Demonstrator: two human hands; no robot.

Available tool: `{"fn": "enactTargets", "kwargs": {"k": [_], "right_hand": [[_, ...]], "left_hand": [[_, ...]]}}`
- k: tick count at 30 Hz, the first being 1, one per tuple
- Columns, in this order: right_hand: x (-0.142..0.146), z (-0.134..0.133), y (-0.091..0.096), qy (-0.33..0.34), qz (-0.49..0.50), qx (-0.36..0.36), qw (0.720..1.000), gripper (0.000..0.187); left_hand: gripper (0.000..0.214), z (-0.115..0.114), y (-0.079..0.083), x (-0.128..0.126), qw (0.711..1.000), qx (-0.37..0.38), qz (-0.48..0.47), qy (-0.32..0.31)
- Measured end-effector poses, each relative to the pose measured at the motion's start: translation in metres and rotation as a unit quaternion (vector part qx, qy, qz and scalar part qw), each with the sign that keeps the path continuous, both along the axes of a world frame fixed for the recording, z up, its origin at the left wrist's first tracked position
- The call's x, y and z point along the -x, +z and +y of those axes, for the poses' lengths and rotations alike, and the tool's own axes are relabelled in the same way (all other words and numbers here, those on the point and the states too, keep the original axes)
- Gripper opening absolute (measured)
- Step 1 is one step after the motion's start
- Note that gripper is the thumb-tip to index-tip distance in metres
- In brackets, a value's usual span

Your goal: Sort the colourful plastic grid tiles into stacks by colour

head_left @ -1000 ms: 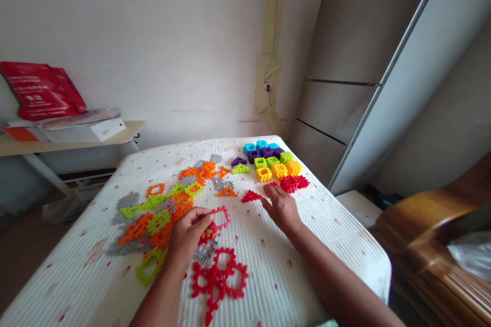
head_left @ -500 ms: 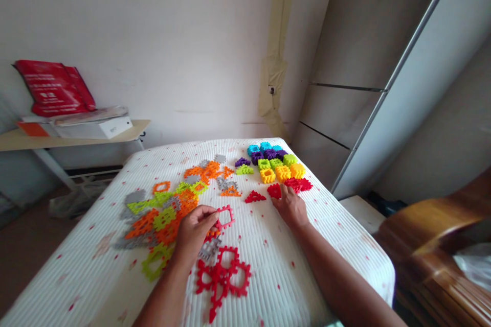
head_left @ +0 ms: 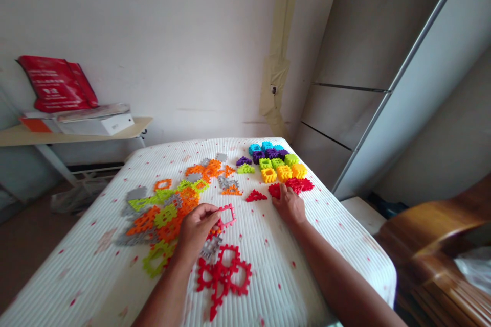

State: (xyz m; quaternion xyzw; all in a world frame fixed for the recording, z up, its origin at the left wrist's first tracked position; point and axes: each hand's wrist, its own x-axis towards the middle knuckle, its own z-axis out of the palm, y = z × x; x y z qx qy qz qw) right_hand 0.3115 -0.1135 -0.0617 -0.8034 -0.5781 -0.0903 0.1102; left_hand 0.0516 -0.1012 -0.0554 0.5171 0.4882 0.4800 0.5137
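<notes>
Between the thumb and fingers of my left hand (head_left: pixel 200 222) is a red square frame piece (head_left: pixel 233 216) with toothed edges, held above the table. My right hand (head_left: pixel 290 205) rests on a red stack of toothed pieces (head_left: pixel 273 190); its fingertips are partly hidden, and I cannot tell whether they grip it. Left of that hand lies a red triangle piece (head_left: pixel 255 196). Several loose red pieces (head_left: pixel 230 277) lie in a heap near me, with a grey piece (head_left: pixel 210 248) just beyond them. A mixed pile of orange, lime and grey pieces (head_left: pixel 165 216) spreads left of my left hand.
Yellow stacks (head_left: pixel 284 172), lime stacks (head_left: pixel 265 164), purple stacks (head_left: pixel 259 155) and blue stacks (head_left: pixel 254 149) stand in rows at the back right. A patterned cloth (head_left: pixel 126 286) covers the table. A grey fridge (head_left: pixel 345 51) stands to the right, a wooden chair (head_left: pixel 433 235) nearer.
The view has shifted slightly. Both hands keep nearly the same places, the left still holding the red square frame piece and the right still at the red stack.
</notes>
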Motion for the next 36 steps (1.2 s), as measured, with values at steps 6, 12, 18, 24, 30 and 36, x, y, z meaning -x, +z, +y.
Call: {"fn": "enactTargets", "kwargs": {"k": [6,12,18,24,30,36], "right_hand": [[0.001,0.0,0.004,-0.013,0.019,0.03,0.999,0.033],[0.0,-0.001,0.003,-0.011,0.023,0.022,0.999,0.036],[-0.001,-0.002,-0.001,-0.006,0.02,-0.007,1.0,0.04],[-0.002,-0.001,-0.002,-0.01,0.01,-0.022,1.0,0.037],[0.001,-0.008,0.007,0.003,0.005,-0.055,0.998,0.032],[-0.016,-0.014,0.014,-0.006,0.004,-0.146,0.989,0.035]], "left_hand": [[0.023,-0.003,0.006,-0.001,1.0,0.0,-0.001,0.007],[0.023,-0.003,0.005,-0.001,1.0,0.001,-0.001,0.007],[0.023,-0.001,0.003,-0.001,1.0,0.006,-0.004,0.003],[0.023,0.0,0.0,0.0,1.0,0.001,0.014,0.001],[0.024,0.002,-0.001,0.001,1.0,0.005,0.009,-0.001],[0.024,0.001,0.0,0.001,1.0,0.004,0.009,-0.004]]}}
